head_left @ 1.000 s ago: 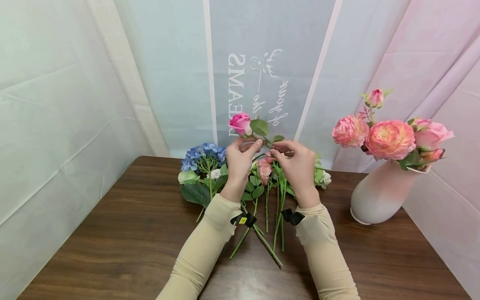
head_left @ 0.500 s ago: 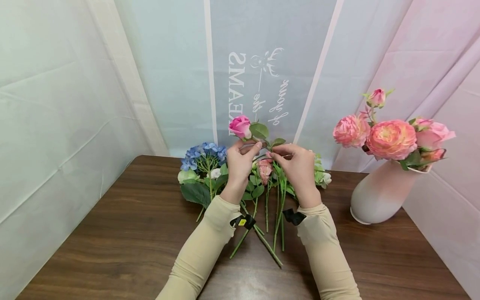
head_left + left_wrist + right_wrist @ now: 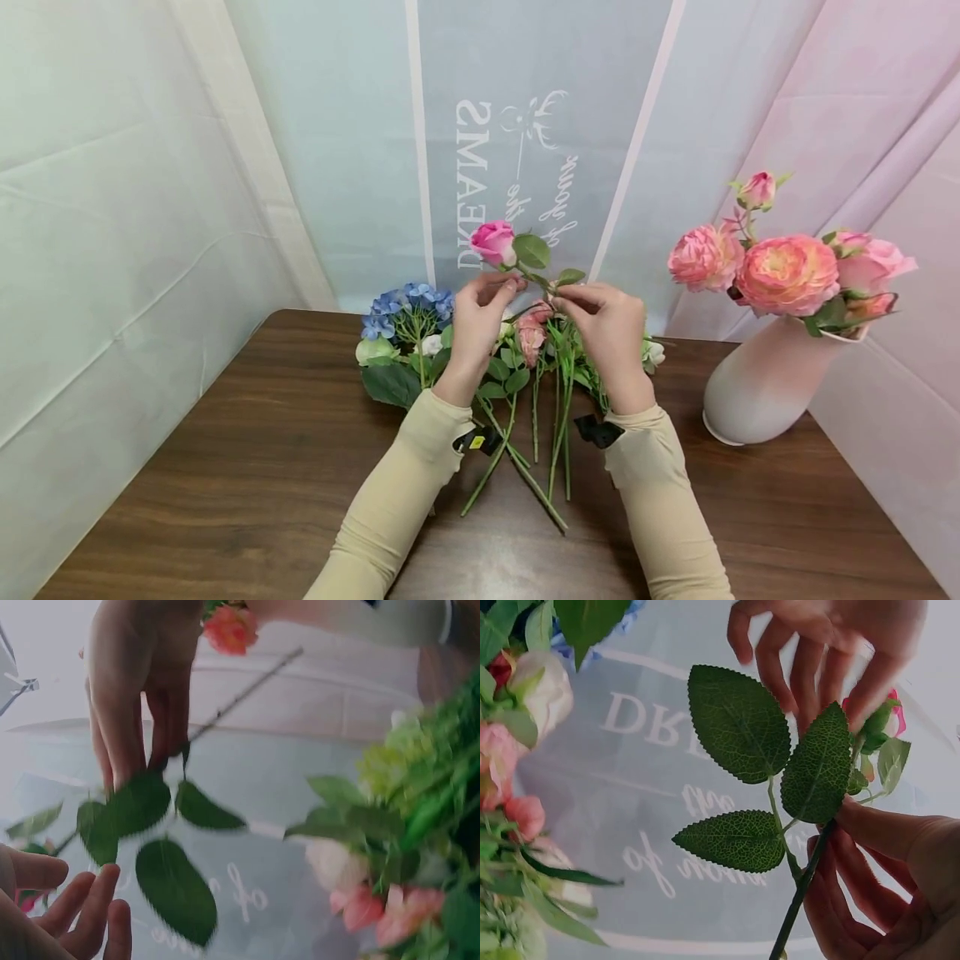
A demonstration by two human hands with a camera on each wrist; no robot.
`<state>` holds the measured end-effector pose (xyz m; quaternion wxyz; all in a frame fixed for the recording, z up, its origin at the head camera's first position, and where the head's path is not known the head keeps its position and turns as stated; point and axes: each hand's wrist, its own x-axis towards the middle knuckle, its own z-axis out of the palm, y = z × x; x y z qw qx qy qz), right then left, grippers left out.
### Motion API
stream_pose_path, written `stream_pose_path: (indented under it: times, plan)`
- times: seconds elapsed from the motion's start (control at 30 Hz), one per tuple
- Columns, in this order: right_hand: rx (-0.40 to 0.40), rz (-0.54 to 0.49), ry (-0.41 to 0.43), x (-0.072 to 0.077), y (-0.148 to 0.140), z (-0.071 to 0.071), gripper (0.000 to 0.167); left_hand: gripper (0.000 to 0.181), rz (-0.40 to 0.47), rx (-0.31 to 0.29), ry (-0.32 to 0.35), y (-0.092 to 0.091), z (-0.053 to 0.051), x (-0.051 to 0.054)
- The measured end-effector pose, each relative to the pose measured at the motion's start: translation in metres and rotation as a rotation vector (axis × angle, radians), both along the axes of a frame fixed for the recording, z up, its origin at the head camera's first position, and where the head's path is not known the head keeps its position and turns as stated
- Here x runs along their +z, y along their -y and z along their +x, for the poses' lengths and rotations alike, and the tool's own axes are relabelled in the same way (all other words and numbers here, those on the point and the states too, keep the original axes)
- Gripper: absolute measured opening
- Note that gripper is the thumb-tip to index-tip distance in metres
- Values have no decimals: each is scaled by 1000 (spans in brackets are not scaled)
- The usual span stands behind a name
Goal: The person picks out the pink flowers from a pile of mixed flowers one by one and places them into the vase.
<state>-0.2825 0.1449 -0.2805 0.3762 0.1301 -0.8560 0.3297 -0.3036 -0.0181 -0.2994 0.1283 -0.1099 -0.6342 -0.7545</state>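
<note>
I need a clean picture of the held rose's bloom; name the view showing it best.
Head view: the bloom shows whole, nothing in front. Right wrist shows only pink edges behind greenery and the left hand; left wrist, a pink sliver beside that hand.

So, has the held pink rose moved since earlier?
Yes. In the head view, the held pink rose has shifted slightly rightward against the white lettering on the backdrop.

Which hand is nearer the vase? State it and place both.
Right. The right hand, pinching the rose stem, is left of the vase, apart from it; the left hand is farther off on that same side.
</note>
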Motion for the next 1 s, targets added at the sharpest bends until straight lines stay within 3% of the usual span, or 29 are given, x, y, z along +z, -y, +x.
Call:
stream_pose_path:
  times: [0.2,0.53,0.77,1.0]
  plan:
    - [-86,26,-39,7,-22,11,15,21,-179,17,-2,17,-5,-8]
    - [-126,116,-156,10,-58,27,14,22,-319,14,53,31,-11,-17]
    - [-114,153,-216,18,-76,40,13,22,-347,37,52,38,-14,-23]
    - [-150,160,-247,29,-95,52,16,22,-365,58,68,40,-14,-23]
